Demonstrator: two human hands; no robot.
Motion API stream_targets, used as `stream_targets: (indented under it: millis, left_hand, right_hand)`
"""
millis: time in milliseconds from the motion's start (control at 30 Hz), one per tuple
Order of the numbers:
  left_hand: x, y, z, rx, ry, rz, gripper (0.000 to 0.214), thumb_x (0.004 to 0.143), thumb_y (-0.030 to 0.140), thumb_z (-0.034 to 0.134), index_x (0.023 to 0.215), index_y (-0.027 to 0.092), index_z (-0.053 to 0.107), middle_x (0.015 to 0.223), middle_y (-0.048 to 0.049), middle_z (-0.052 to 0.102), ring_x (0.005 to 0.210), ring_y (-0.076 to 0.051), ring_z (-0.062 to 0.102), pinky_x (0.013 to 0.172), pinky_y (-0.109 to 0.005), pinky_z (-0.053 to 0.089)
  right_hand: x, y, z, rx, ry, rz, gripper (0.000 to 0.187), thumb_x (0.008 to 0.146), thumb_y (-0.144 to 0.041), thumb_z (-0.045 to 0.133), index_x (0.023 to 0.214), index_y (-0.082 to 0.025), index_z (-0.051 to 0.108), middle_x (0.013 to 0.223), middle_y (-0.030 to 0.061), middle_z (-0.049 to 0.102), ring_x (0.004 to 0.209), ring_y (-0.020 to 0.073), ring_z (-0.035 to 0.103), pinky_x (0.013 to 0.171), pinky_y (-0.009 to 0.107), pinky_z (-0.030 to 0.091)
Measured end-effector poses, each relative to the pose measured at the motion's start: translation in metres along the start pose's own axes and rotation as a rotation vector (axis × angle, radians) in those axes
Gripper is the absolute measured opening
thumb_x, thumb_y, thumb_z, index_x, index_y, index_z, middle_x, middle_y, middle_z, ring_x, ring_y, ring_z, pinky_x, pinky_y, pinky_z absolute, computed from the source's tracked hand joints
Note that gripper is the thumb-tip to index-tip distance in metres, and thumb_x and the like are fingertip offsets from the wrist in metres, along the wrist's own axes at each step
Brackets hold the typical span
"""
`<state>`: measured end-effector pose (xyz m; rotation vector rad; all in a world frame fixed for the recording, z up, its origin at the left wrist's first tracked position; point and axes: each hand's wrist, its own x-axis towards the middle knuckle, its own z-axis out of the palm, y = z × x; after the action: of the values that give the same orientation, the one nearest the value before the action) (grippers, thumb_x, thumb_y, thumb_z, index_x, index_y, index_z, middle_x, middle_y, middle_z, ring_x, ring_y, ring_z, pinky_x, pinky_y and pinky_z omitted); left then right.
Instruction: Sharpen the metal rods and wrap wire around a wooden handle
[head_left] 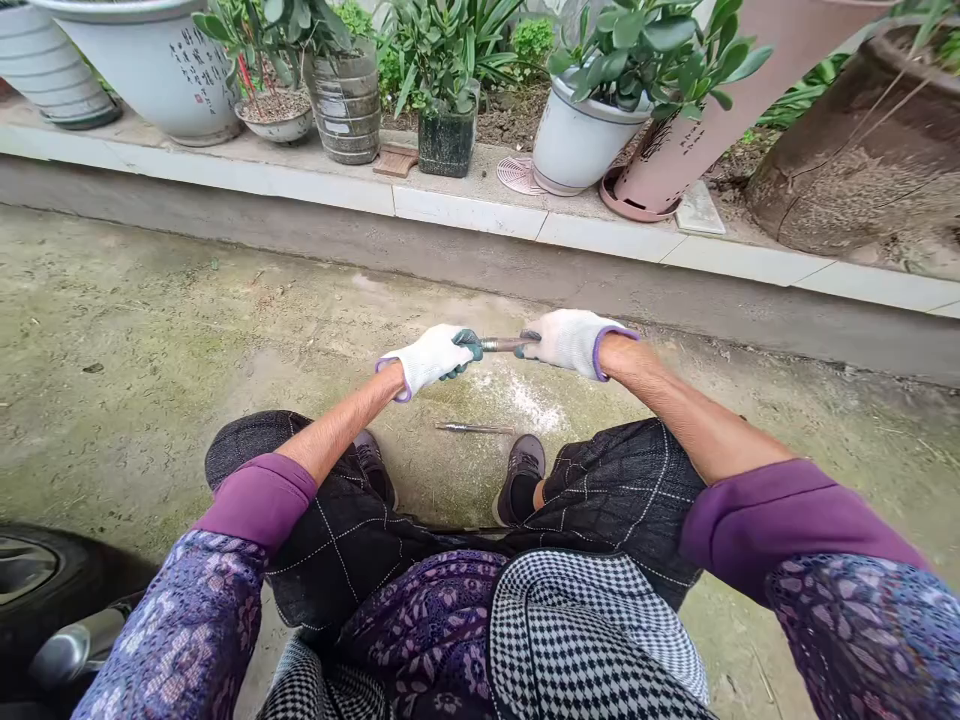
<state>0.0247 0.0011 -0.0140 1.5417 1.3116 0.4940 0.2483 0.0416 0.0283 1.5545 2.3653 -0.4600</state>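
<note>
- Hidden or cut off: the left hand [427,358] and right hand [571,342], in white knit work gloves [566,338] with green-coated fingers and purple cuffs, cover both ends of a short steel bar [502,344]. It may be a chisel or a punch, but the view does not settle which.
- Hands: both are closed tightly around the bar, holding it level in front of the person's knees, with only a short stretch of steel showing between them.
- Below the hands: a slim steel tool [474,428] lies flat on the mossy concrete ground [135,330], just beside a scatter of white powder [525,402] and between the person's dark grey sneakers [523,478].
- Containers: on a white-tiled concrete ledge [465,212] stand a white glazed pot with black calligraphy [161,75], a shallow white bowl of gravel [274,125], a ribbed grey pot [345,108], a dark square pot [447,142] and a white pot [577,145], most holding green leafy plants.
- Around: a large brown clay pot [847,165] is cut off at the right edge, and a black car tyre [52,580] is cut off at the lower left, near the person's left purple patterned sleeve [187,625].
</note>
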Motion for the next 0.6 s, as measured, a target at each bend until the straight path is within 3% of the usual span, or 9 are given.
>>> stream_targets:
  millis: [100,167,300,400,500,600]
  left_hand:
    - [-0.007,0.005,0.007,-0.141,0.012,-0.066,0.008,0.088,0.020,0.059,0.082,0.017,0.063,0.056,0.0048,0.053,0.043,-0.008,0.045,0.043,-0.021,0.034]
    - [-0.008,0.008,0.005,-0.208,0.029,-0.065,0.007,0.090,0.018,0.058,0.085,0.017,0.063,0.055,0.0052,0.053,0.042,-0.007,0.045,0.041,-0.021,0.032]
    - [0.001,0.021,-0.018,-0.340,0.147,0.002,0.009,0.089,0.012,0.056,0.091,0.016,0.064,0.056,0.0048,0.055,0.042,-0.007,0.047,0.041,-0.021,0.031]
    - [0.012,0.032,-0.039,-0.358,0.260,0.081,0.006,0.089,0.014,0.058,0.088,0.016,0.064,0.053,0.0060,0.051,0.040,-0.006,0.040,0.040,-0.022,0.027]
    - [0.017,0.037,-0.051,-0.376,0.294,0.139,0.005,0.088,0.015,0.059,0.087,0.016,0.063,0.051,0.0072,0.048,0.039,-0.005,0.036,0.040,-0.022,0.024]
    - [0.011,0.034,-0.058,-0.408,0.253,0.178,0.008,0.088,0.013,0.056,0.089,0.015,0.064,0.051,0.0076,0.047,0.038,-0.005,0.035,0.040,-0.022,0.024]
  right_hand:
    - [0.009,0.005,-0.007,-0.090,0.068,0.079,0.037,0.092,-0.049,0.056,0.107,-0.020,0.075,0.095,0.0129,0.074,0.076,0.0244,0.063,0.066,0.035,0.042]
    - [0.013,0.009,-0.013,-0.046,0.136,0.087,0.036,0.093,-0.050,0.055,0.105,-0.021,0.074,0.092,0.0099,0.073,0.074,0.0221,0.061,0.064,0.033,0.041]
    - [0.020,0.004,-0.030,0.442,0.288,0.125,0.030,0.093,-0.045,0.060,0.086,-0.018,0.068,0.064,0.0008,0.058,0.052,0.0120,0.048,0.051,0.027,0.038]
    - [0.024,-0.016,-0.048,0.859,0.359,0.144,0.023,0.095,-0.039,0.060,0.090,-0.017,0.066,0.056,-0.0045,0.048,0.042,0.0086,0.039,0.039,0.023,0.034]
    - [0.023,-0.039,-0.062,1.101,0.340,0.031,0.021,0.097,-0.034,0.057,0.096,-0.016,0.066,0.053,-0.0064,0.046,0.039,0.0077,0.037,0.034,0.021,0.032]
    - [0.015,-0.049,-0.065,1.174,0.216,-0.115,0.029,0.095,-0.042,0.061,0.101,-0.014,0.068,0.051,-0.0074,0.046,0.037,0.0071,0.035,0.031,0.020,0.030]
